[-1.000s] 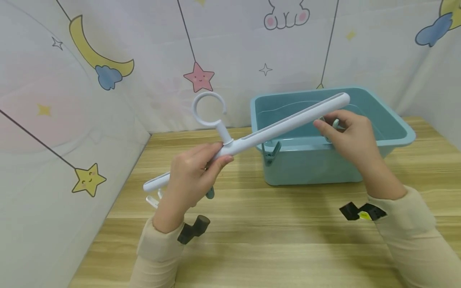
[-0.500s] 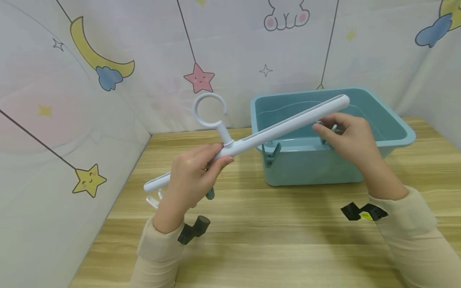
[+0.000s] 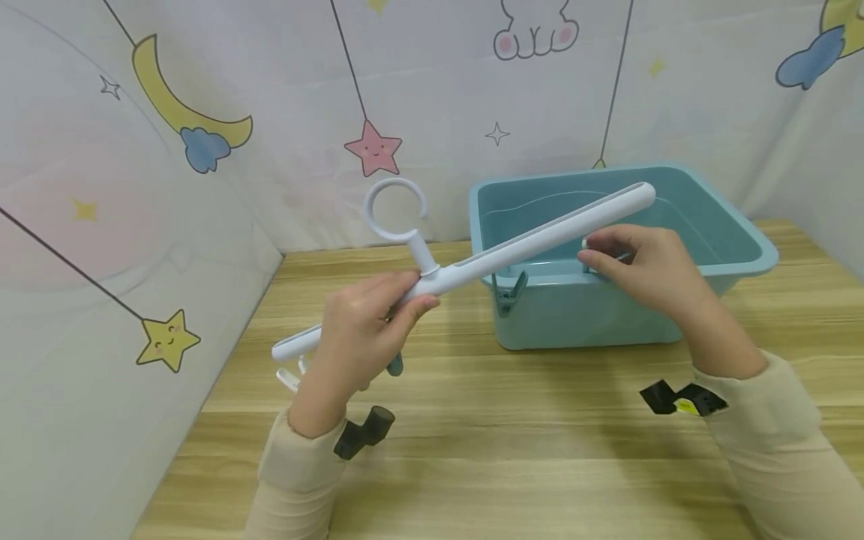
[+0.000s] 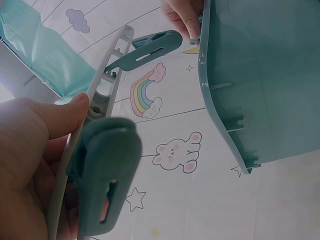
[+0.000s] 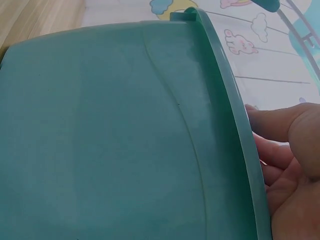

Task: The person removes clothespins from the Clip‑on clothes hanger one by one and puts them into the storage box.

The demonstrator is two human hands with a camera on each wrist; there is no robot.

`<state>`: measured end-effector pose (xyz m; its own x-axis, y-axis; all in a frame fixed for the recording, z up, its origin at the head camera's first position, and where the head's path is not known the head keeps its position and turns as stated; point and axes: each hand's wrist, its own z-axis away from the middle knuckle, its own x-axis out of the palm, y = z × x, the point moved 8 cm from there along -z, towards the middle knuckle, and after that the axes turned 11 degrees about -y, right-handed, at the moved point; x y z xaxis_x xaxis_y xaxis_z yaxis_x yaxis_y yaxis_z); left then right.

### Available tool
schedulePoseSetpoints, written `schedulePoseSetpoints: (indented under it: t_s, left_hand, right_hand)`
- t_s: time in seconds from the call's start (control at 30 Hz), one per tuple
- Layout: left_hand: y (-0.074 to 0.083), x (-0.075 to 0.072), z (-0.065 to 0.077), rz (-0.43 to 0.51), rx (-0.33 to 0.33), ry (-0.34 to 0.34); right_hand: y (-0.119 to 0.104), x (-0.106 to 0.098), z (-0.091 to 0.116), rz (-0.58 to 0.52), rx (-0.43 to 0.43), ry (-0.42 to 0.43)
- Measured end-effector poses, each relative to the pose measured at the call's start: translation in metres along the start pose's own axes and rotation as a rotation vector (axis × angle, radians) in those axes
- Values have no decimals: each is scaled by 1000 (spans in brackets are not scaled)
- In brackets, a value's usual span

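My left hand [image 3: 361, 337] grips a white clothes hanger [image 3: 540, 238] at its middle, just beside the hook, holding it tilted above the table. A teal clip [image 3: 509, 294] hangs from its right half. Another teal clip [image 4: 107, 175] sits close to the left hand, large in the left wrist view. At the left end hangs a white clip [image 3: 288, 379]. My right hand [image 3: 651, 262] pinches a small teal clip [image 3: 585, 259] under the hanger's right arm, over the basin's front rim; most of this clip is hidden by the fingers.
A teal plastic basin [image 3: 587, 319] stands at the back right of the wooden table [image 3: 472, 442]. Its near rim lies right by the right hand. A printed white cloth [image 3: 432, 90] hangs behind and along the left side.
My right hand has shifted slightly left and down with the small clip, under the hanger's arm. The hanger's right end has dipped a little; the left hand keeps its grip.
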<state>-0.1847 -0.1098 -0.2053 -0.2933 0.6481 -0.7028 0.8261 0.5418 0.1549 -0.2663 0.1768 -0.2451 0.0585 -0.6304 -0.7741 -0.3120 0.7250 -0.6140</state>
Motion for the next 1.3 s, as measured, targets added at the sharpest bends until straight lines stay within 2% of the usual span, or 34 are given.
schedulePoseSetpoints:
  t_s: [0.2,0.43,0.57,0.7,0.9,1.3]
  left_hand:
    - [0,1,0,0,-6,-6]
    - [1,2,-1,3,-18,-18]
    - [0,2,-1,1,-25,-25]
    - [0,2,-2,3,-29,-26]
    - [-1,3,-1,7,-32,-27]
    - [0,3,-2,16,-26,-20]
  right_hand:
    - [3,0,5,-31,-2,-4]
    - [1,-12,17,-135,-28,140]
    - [-5,-15,22,-206,-58,175]
    - [-13,-14,26,-253,-74,169]
    - [-23,-9,30,-331,-142,149]
    - [-39,-2,34,-399,-194,100]
